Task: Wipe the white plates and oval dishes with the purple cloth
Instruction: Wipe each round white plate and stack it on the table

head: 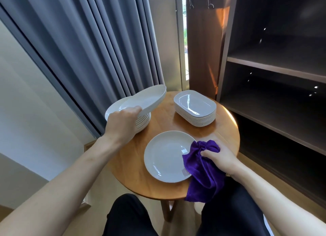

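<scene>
Grip counts here: your left hand [123,122] holds the top white round plate [150,99] tilted above the stack of white round plates [143,123], beyond and left of the lone white round plate [165,156] on the round wooden counter [158,126], its fingers [136,109] clamped on the near rim, so raise it clear before swinging it over. Your right hand [220,158] has its fingers closed on the bunched purple cloth [202,172], draped over that lone plate's right edge; the stack of white oval dishes [195,106] stands beyond it to the right.

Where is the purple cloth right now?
In the head view, the right hand grips the cloth at the near-right edge of the table; it overlaps the lone plate and hangs off the edge.
</scene>
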Motion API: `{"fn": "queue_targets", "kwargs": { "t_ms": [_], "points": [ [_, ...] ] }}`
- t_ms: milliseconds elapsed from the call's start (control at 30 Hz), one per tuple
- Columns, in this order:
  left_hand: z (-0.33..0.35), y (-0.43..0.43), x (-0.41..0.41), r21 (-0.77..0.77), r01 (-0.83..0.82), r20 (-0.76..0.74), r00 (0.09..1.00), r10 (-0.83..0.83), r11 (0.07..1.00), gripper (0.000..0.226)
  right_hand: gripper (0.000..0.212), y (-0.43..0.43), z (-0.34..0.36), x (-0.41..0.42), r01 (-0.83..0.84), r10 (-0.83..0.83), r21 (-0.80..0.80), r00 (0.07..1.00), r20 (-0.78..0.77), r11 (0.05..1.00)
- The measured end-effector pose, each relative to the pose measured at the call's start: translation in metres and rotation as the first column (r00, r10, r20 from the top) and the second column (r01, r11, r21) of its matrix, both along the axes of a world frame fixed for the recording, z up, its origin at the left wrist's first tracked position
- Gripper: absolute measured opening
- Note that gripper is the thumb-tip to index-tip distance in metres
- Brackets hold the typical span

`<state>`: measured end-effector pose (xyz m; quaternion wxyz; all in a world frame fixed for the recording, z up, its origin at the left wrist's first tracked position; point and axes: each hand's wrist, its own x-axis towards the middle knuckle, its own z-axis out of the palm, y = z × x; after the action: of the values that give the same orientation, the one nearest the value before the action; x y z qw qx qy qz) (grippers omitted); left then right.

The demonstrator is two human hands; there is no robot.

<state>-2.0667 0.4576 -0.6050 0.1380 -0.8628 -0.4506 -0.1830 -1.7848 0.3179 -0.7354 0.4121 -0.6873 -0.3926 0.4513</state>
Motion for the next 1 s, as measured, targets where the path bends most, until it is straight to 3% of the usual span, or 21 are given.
{"fn": "queue_targets", "kwargs": {
  "t_ms": [267,567,734,867,1000],
  "points": [
    [-0.023,0.024,-0.014,0.034,-0.082,-0.068,0.994,0.084,0.996,0.036,0.027,0.001,0.000,-0.001,-0.026,0.026,-0.002,1.000,0.017,1.000],
    [-0.044,0.047,-0.017,-0.043,-0.194,-0.120,0.975,0.188,0.980,0.028,0.026,-0.001,-0.003,0.000,-0.034,0.034,0.007,0.999,0.022,0.999],
    [-0.055,0.057,-0.020,-0.103,-0.245,-0.094,0.967,0.235,0.964,0.023,0.025,0.002,-0.002,0.000,-0.026,0.026,0.017,0.999,0.030,1.000],
    [-0.076,0.055,-0.022,-0.164,-0.257,0.008,0.965,0.262,0.952,0.022,0.024,0.002,-0.004,-0.006,0.004,-0.006,0.034,0.999,0.049,0.999],
    [-0.083,0.061,-0.018,-0.267,-0.301,-0.111,0.953,0.281,0.915,0.047,0.024,0.001,-0.006,-0.007,0.050,-0.052,0.037,0.996,0.074,0.998]
  ]
}}
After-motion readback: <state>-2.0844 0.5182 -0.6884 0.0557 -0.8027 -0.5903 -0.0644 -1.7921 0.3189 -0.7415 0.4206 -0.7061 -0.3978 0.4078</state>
